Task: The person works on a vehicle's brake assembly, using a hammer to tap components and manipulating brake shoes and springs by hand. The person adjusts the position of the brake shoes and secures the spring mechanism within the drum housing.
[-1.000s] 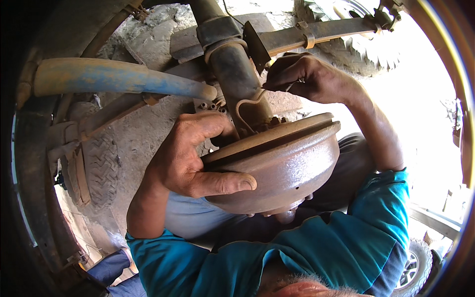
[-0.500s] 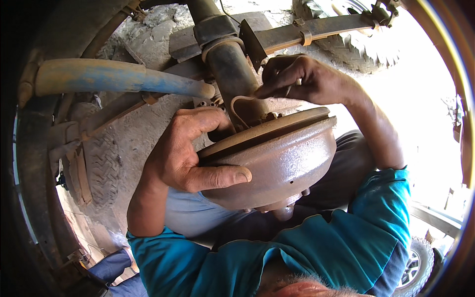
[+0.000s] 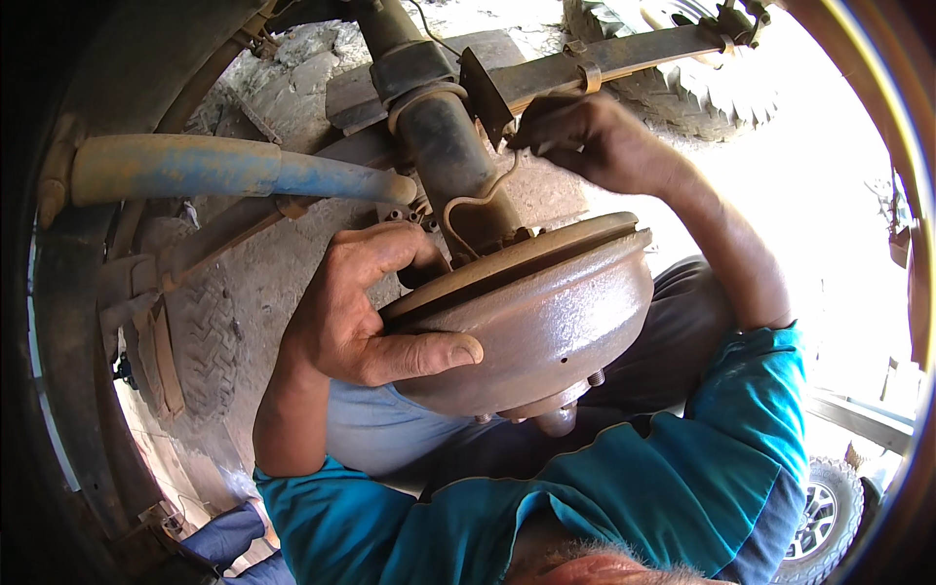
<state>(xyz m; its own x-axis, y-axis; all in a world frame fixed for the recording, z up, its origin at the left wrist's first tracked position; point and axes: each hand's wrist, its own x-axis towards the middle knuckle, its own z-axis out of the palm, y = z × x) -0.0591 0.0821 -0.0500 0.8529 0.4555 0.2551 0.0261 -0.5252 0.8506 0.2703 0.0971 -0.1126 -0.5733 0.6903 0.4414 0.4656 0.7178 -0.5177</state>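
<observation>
A rusty brown brake drum (image 3: pixel 531 331) sits at the end of a dark axle tube (image 3: pixel 444 146). My left hand (image 3: pixel 366 302) grips its left edge, thumb pressed flat on the outer wall and fingers curled over behind the backing plate, where their tips are hidden. From behind the drum rises a thin bent brake pipe (image 3: pixel 478 201), running up along the axle. At its upper end, beside a dark metal bracket plate (image 3: pixel 486 93), my right hand (image 3: pixel 590 141) is closed with the fingertips pinched on the pipe. Shadow partly hides those fingers.
A worn blue shock absorber (image 3: pixel 234 168) crosses at the left. Behind the axle runs a leaf spring (image 3: pixel 624 60), with a knobbly tyre (image 3: pixel 673 102) beyond it. Another tyre (image 3: pixel 207 341) lies at the left, and a wheel (image 3: pixel 824 517) shows at the lower right.
My right hand has moved up and away from the drum, toward the bracket plate. More of the pipe's upper bend now shows. My left hand keeps its hold on the drum.
</observation>
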